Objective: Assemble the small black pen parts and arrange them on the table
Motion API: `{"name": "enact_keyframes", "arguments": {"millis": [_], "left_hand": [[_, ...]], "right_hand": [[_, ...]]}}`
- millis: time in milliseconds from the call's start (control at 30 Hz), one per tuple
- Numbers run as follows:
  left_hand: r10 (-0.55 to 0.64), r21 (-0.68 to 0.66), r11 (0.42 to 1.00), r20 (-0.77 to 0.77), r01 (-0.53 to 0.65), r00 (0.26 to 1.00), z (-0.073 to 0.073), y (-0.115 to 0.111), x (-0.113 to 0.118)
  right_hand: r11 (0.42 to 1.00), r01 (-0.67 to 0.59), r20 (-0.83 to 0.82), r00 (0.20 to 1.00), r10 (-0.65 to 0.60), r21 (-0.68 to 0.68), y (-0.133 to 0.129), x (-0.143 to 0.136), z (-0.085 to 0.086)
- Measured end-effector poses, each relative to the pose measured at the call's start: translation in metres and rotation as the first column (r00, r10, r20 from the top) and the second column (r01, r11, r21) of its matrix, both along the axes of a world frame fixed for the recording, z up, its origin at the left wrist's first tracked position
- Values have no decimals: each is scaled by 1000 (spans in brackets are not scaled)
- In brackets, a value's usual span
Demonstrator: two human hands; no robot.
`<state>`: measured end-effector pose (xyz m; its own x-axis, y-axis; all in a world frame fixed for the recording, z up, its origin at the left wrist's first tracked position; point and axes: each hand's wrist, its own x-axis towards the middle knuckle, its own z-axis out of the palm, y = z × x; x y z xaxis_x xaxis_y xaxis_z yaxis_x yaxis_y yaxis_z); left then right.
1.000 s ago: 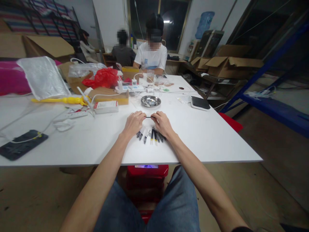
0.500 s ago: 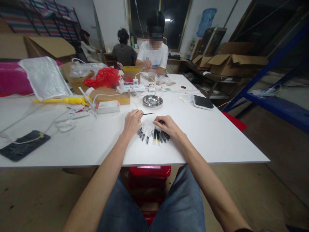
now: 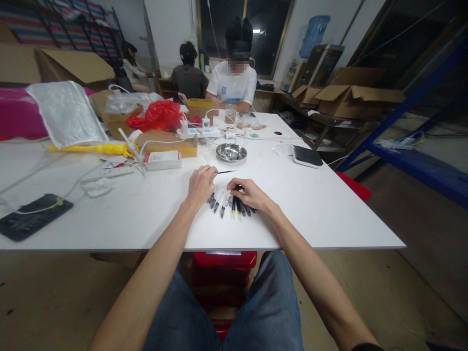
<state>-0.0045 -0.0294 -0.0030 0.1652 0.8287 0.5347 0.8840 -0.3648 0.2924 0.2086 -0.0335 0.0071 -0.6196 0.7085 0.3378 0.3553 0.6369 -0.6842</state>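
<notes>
My left hand (image 3: 202, 184) is closed on a thin dark stick with a pale tip, which looks like a pen refill (image 3: 227, 171). It points right, just above the tabletop. My right hand (image 3: 248, 193) is curled over the pen parts, its thumb and fingers pinched together around something dark that they mostly hide. Between and below both hands lie several clear pen barrels (image 3: 222, 210) with dark ends, and several black pen pieces (image 3: 238, 207), some with yellow bands. A shiny metal dish (image 3: 231, 153) stands just beyond the hands, with small things inside that I cannot make out.
On the white table (image 3: 329, 214) a white box (image 3: 163, 160), a yellow tool-like item (image 3: 95, 149) and a red bag (image 3: 157, 116) lie left. A dark power strip (image 3: 34, 214) sits at far left, a black-topped device (image 3: 307, 155) at right. A person (image 3: 234, 87) sits opposite.
My right hand has shifted slightly left, nearer to my left hand. My left hand keeps the refill in place. The person opposite has lowered a raised hand.
</notes>
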Motion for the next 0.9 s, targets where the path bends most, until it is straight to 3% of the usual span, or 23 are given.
{"name": "enact_keyframes", "arguments": {"millis": [100, 500, 733, 800, 900], "left_hand": [[4, -16, 1000, -7, -4, 1000, 0, -1, 1], [8, -14, 1000, -2, -8, 1000, -3, 1, 0], [3, -29, 1000, -6, -4, 1000, -2, 1, 1], [-5, -29, 1000, 7, 5, 1000, -3, 1, 1], [-44, -23, 999, 45, 45, 998, -4, 2, 0]], "right_hand": [[999, 31, 8, 1000, -30, -24, 2, 1, -1], [995, -37, 168, 985, 21, 93, 7, 1, -4], [995, -69, 139, 989, 58, 74, 10, 5, -2], [997, 9, 128, 992, -19, 75, 12, 10, -2], [955, 284, 159, 942, -294, 80, 17, 23, -5]]}}
